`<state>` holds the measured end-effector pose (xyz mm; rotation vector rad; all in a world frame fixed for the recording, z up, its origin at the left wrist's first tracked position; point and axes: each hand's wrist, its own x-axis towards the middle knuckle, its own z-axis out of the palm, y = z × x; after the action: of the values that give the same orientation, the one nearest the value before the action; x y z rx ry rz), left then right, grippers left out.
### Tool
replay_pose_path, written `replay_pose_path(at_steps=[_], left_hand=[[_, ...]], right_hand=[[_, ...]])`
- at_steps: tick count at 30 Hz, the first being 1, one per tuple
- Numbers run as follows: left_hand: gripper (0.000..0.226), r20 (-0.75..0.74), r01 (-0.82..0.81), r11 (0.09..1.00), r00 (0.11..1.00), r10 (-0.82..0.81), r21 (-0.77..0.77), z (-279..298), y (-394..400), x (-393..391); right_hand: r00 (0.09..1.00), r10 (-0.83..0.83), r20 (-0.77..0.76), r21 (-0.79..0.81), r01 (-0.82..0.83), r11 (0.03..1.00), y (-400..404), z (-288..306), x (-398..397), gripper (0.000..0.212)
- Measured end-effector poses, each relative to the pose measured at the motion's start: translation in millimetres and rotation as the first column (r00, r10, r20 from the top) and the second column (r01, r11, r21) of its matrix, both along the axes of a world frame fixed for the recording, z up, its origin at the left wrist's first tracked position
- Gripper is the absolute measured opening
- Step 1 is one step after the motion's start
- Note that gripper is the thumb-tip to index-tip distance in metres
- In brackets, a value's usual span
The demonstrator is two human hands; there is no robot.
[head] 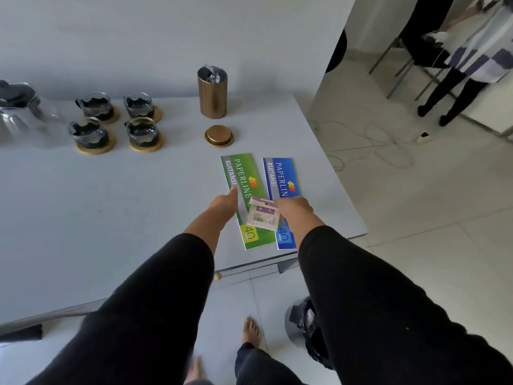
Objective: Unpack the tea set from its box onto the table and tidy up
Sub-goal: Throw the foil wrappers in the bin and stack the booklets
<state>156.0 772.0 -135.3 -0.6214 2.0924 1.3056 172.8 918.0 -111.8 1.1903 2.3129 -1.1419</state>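
Several glass cups (pixel 90 132) with dark wrapping inside stand on round wooden coasters at the back left of the grey table (pixel 111 204). A glass teapot (pixel 19 112) sits at the far left. An open copper canister (pixel 212 93) stands upright, its lid (pixel 219 135) lying in front of it. My left hand (pixel 223 204) rests fingers down on a green receipt book (pixel 243 201). My right hand (pixel 295 208) holds a small white and purple packet (pixel 263 215) above a blue receipt book (pixel 283 179).
The table's right edge and near corner (pixel 361 232) lie close to my right arm. A bin with a black liner (pixel 305 326) stands on the tiled floor below. Another person (pixel 472 51) stands by a chair at the far right. A cable (pixel 374 140) lies on the floor.
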Motion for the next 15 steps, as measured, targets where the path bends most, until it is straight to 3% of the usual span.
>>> replay_pose_path(at_steps=[4, 15], left_hand=[[0.065, -0.022, -0.025, 0.996, 0.999, 0.023, -0.083, -8.0, 16.0, -15.0], [0.054, -0.093, -0.051, 0.981, 0.995, 0.034, -0.187, -16.9, 22.5, -34.2]], right_hand=[[0.999, -0.041, 0.033, 0.030, 0.040, 0.999, 21.1, -19.2, -20.6, 0.047], [0.987, 0.116, 0.108, 0.124, -0.129, 0.984, 22.3, -36.1, -56.7, 0.057]])
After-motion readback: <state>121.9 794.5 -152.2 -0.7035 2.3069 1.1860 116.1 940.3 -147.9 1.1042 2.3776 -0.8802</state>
